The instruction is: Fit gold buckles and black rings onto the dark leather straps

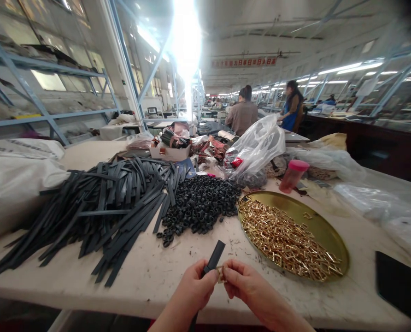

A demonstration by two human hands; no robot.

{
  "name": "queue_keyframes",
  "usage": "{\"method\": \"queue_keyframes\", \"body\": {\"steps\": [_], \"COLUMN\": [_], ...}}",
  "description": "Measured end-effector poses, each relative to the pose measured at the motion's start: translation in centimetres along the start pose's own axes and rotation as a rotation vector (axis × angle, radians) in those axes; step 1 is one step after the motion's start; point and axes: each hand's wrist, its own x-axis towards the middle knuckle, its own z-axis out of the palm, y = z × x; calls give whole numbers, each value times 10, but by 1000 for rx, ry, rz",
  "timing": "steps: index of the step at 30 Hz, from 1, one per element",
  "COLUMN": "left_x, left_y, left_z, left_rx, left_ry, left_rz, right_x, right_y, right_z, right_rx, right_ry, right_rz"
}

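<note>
My left hand [201,283] is closed around a flat black strap [216,254], whose end sticks up past the fingers while its lower part hangs toward the table edge. A small gold buckle [221,275] sits between my two hands, pinched in the fingertips of my right hand [242,280]. It touches or nearly touches the strap; the exact contact is hidden by the fingers. To the right lies a round gold tray [343,258] with a heap of gold buckles [288,240]. Ahead is a pile of small black loops [198,203].
Many black straps [122,198] are heaped on the left of the table [129,299]. A pink-lidded jar [294,176], a clear plastic bag [261,143] and a box [169,153] stand farther back. A dark flat object [399,286] lies at right. Two people [244,113] are beyond.
</note>
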Motion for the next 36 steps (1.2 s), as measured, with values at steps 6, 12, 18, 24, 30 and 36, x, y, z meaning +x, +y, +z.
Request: {"method": "queue_keyframes", "body": {"steps": [6,12,18,24,30,36], "left_x": [-18,-16,-18,-31,-35,-33], "left_y": [11,1,1,2,-11,-6], "left_z": [2,6,6,0,-12,-10], "left_rx": [-60,99,345,518,737,774], "left_ry": [-96,79,208,166,70,-42], "left_rz": [17,225,283,319,224,242], "right_x": [-10,-7,-3,-5,-2,-2], "right_y": [3,16,30,28,26,36], "right_z": [9,18,17,9,6,7], "right_rx": [189,359,562,650,621,557], "right_ry": [-98,0,63,142,313,356], "right_rz": [47,3,62,89,-5,9]}}
